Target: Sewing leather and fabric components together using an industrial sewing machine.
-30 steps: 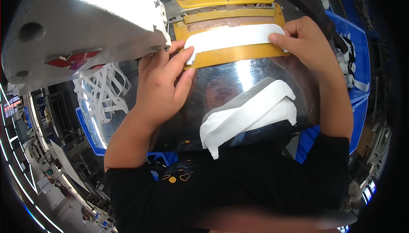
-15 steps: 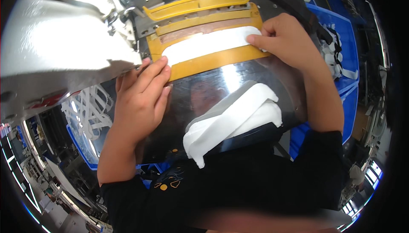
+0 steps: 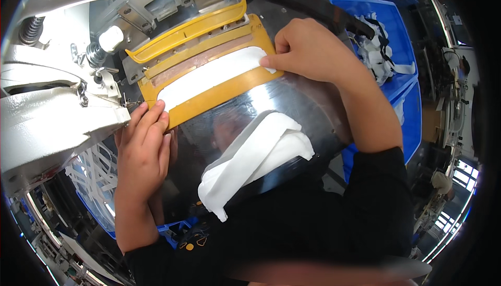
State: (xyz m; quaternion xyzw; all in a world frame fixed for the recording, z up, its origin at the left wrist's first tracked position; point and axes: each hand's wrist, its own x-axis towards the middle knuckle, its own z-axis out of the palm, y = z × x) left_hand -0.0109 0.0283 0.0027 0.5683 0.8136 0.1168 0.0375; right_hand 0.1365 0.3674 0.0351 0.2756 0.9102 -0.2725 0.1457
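Note:
A white fabric strip (image 3: 211, 78) lies flat in the long recess of a yellow clamp frame (image 3: 224, 94). My right hand (image 3: 313, 51) pinches the strip's right end, its thumb on top and the other fingers curled and partly hidden. At the left end, my left hand (image 3: 143, 153) has its fingers stretched out together, the tips touching the strip's end and the frame's corner. Nearer to me on the shiny metal table, several more white strips (image 3: 255, 155) lie in a loose, crossed stack.
A white sewing machine head (image 3: 57, 113) stands close beside my left hand. Behind the frame runs a raised yellow bar (image 3: 190, 27). A blue bin (image 3: 402, 40) at the right holds white and black pieces. White bands (image 3: 94, 173) lie in another bin at the left.
The whole view has shifted and turned, so the frame sits further left and more tilted in it. Both hands stay at the same ends of the strip.

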